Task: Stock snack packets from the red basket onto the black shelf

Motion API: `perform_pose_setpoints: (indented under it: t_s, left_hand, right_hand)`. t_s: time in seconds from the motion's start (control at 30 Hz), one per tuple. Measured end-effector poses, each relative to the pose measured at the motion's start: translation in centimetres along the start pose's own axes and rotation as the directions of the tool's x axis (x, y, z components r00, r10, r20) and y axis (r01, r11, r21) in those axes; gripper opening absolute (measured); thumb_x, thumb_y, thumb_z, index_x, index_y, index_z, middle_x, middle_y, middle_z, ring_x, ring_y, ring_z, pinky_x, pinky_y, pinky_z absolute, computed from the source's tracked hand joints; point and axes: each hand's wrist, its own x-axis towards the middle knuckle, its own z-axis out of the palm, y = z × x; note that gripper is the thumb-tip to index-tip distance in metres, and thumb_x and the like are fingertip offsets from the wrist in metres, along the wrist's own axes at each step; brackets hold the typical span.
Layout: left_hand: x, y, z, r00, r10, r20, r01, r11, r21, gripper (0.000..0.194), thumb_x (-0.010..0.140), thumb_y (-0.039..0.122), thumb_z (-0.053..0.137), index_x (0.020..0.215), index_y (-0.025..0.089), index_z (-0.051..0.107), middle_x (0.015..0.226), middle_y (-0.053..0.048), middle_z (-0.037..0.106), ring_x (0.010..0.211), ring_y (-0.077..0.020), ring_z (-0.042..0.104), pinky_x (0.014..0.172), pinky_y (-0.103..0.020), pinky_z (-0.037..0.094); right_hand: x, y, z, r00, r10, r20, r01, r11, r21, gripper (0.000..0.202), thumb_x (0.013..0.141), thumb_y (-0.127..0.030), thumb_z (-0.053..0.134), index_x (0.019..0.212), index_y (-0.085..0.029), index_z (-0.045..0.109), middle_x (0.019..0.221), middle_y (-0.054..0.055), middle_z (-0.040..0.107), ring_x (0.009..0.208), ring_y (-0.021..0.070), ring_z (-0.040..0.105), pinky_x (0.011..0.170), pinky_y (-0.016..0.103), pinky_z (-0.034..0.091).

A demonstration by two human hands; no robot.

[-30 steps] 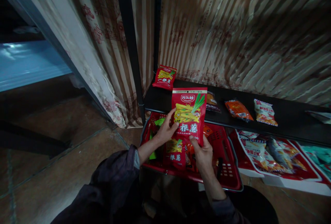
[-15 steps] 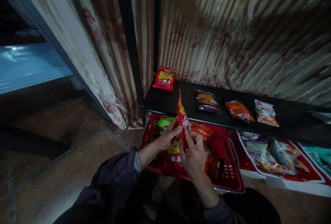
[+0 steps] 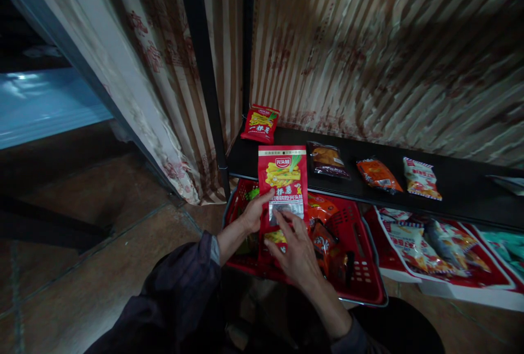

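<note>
My left hand [image 3: 251,215] grips the left edge of a red snack bag [image 3: 284,168], thumb on its front. The bag stands with its printed front towards me: yellow sticks, a green onion and a small grey patch low down. My right hand [image 3: 297,250] is at the bag's lower part, fingers apart, a fingertip touching the grey patch. Beneath both hands is a red plastic basket [image 3: 370,283] of snack packs. In it are an orange pack [image 3: 321,209], partly covered, and a green pack [image 3: 251,194], mostly hidden.
On the black shelf [image 3: 286,138] lie a similar red bag [image 3: 261,124], a brown-purple pack [image 3: 327,159], an orange pack [image 3: 379,175] and a white-red pack [image 3: 421,178]. A box of snacks [image 3: 442,245] stands below, right. A black post [image 3: 204,59] and curtain [image 3: 155,70] are left.
The red snack bag has turned from edge-on to face me. My right hand has moved slightly lower, its fingers spreading over the bag's lower front. My left hand keeps its hold.
</note>
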Motion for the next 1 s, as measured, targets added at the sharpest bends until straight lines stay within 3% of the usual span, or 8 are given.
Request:
perform_pose_setpoints:
  t_s: [0.1, 0.2, 0.33, 0.43, 0.6, 0.77, 0.87, 1.0]
  left_hand:
    - [0.3, 0.0, -0.7, 0.998, -0.067, 0.017, 0.067, 0.998, 0.001, 0.035, 0.083, 0.035, 0.068, 0.105, 0.007, 0.069, 0.093, -0.015, 0.075, 0.089, -0.0277, 0.072, 0.087, -0.039, 0.055]
    - [0.3, -0.2, -1.1, 0.991, -0.127, 0.038, 0.126, 0.992, 0.028, 0.040, 0.084, 0.037, 0.067, 0.111, 0.006, 0.067, 0.091, -0.015, 0.076, 0.083, -0.0274, 0.073, 0.085, -0.041, 0.056]
    - [0.2, -0.6, -1.1, 0.973, -0.212, 0.096, 0.206, 0.976, 0.073, 0.040, 0.085, 0.035, 0.067, 0.112, 0.005, 0.066, 0.090, -0.016, 0.076, 0.081, -0.0272, 0.074, 0.084, -0.041, 0.056]
    - [0.1, -1.0, -1.1, 0.967, -0.232, 0.101, 0.219, 0.968, 0.126, 0.042, 0.083, 0.034, 0.070, 0.112, 0.005, 0.066, 0.091, -0.016, 0.076, 0.082, -0.0278, 0.074, 0.084, -0.040, 0.056]
    - [-0.3, -1.2, -1.0, 0.976, -0.172, 0.131, 0.147, 0.972, 0.181, 0.039, 0.078, 0.029, 0.077, 0.108, 0.006, 0.068, 0.092, -0.015, 0.076, 0.090, -0.0267, 0.073, 0.093, -0.038, 0.052]
    - [-0.4, -1.1, -0.9, 0.976, -0.145, 0.162, 0.117, 0.978, 0.171, 0.037, 0.073, 0.033, 0.081, 0.098, 0.007, 0.071, 0.085, -0.014, 0.076, 0.085, -0.0263, 0.074, 0.089, -0.038, 0.055]
    - [-0.4, -0.9, -0.7, 0.982, -0.132, 0.136, 0.110, 0.981, 0.157, 0.038, 0.074, 0.036, 0.080, 0.096, 0.007, 0.071, 0.085, -0.014, 0.076, 0.084, -0.0270, 0.074, 0.087, -0.039, 0.056]
    - [-0.2, -0.4, -0.3, 0.992, -0.100, 0.073, 0.091, 0.989, 0.115, 0.034, 0.078, 0.039, 0.075, 0.096, 0.009, 0.072, 0.085, -0.012, 0.077, 0.083, -0.0246, 0.074, 0.086, -0.038, 0.056]
  right_hand:
    - [1.5, 2.0, -1.8, 0.964, 0.187, -0.189, -0.150, 0.969, 0.196, 0.031, 0.090, -0.037, 0.058, 0.117, -0.023, 0.067, 0.102, 0.009, 0.066, 0.093, 0.0221, 0.063, 0.086, 0.039, 0.053]
    - [3.9, 4.7, -3.4, 0.827, 0.471, -0.306, -0.332, 0.850, 0.408, 0.039, 0.085, -0.049, 0.060, 0.110, -0.020, 0.069, 0.097, 0.008, 0.070, 0.089, 0.0220, 0.064, 0.081, 0.039, 0.053]
    - [7.2, 7.0, -4.6, 0.720, 0.690, -0.079, -0.417, 0.521, 0.745, 0.053, 0.068, -0.056, 0.075, 0.107, -0.019, 0.071, 0.094, 0.007, 0.075, 0.075, 0.0199, 0.067, 0.069, 0.034, 0.055]
    - [8.5, 7.2, -5.0, 0.699, 0.715, 0.031, -0.416, 0.371, 0.830, 0.046, 0.057, -0.053, 0.083, 0.087, -0.019, 0.074, 0.071, 0.002, 0.074, 0.056, 0.0170, 0.064, 0.055, 0.030, 0.053]
    - [9.0, 7.0, -4.8, 0.643, 0.766, -0.002, -0.345, 0.293, 0.892, 0.035, 0.051, -0.046, 0.087, 0.065, -0.020, 0.069, 0.054, -0.004, 0.067, 0.042, 0.0123, 0.056, 0.046, 0.026, 0.049]
    - [9.0, 6.7, -4.7, 0.641, 0.768, 0.004, -0.343, 0.281, 0.897, 0.036, 0.053, -0.046, 0.087, 0.069, -0.019, 0.070, 0.059, -0.003, 0.070, 0.047, 0.0145, 0.061, 0.050, 0.028, 0.052]
    - [8.6, 6.3, -5.0, 0.676, 0.729, 0.111, -0.394, 0.230, 0.890, 0.042, 0.055, -0.050, 0.087, 0.081, -0.020, 0.072, 0.066, 0.000, 0.074, 0.053, 0.0177, 0.066, 0.054, 0.031, 0.055]
    - [6.7, 5.9, -4.8, 0.680, 0.696, 0.232, -0.484, 0.188, 0.854, 0.050, 0.056, -0.049, 0.088, 0.094, -0.020, 0.073, 0.081, 0.003, 0.078, 0.063, 0.0206, 0.071, 0.059, 0.032, 0.058]
